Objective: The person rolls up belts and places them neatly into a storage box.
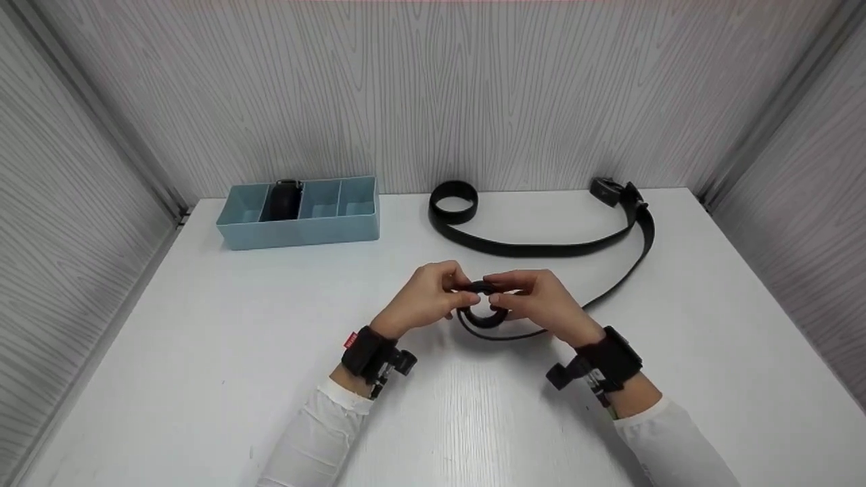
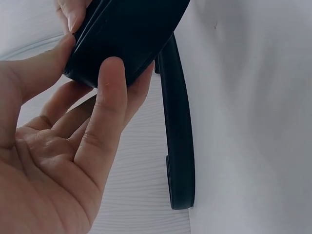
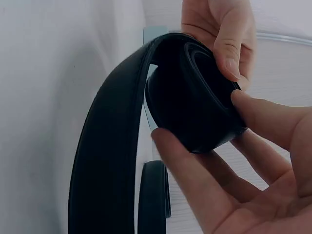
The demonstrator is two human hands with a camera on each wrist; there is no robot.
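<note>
At the middle of the white table (image 1: 203, 352) both hands hold a rolled coil (image 1: 484, 314) of black belt between them. My left hand (image 1: 433, 296) pinches the coil (image 2: 126, 34) from the left with thumb and fingers, and the left hand (image 2: 73, 146) shows this close up. My right hand (image 1: 534, 299) grips the coil (image 3: 195, 97) from the right, with the fingers of this right hand (image 3: 243, 161) curled round its rim. The loose strap (image 1: 619, 277) trails off right toward a buckle (image 1: 607, 190) at the back.
A pale blue divided tray (image 1: 298, 233) stands at the back left, with a rolled black belt (image 1: 284, 201) in its second compartment. Another coiled belt end (image 1: 453, 201) lies at the back centre, joined to a strap (image 1: 534, 249) across the table. Grey walls enclose three sides.
</note>
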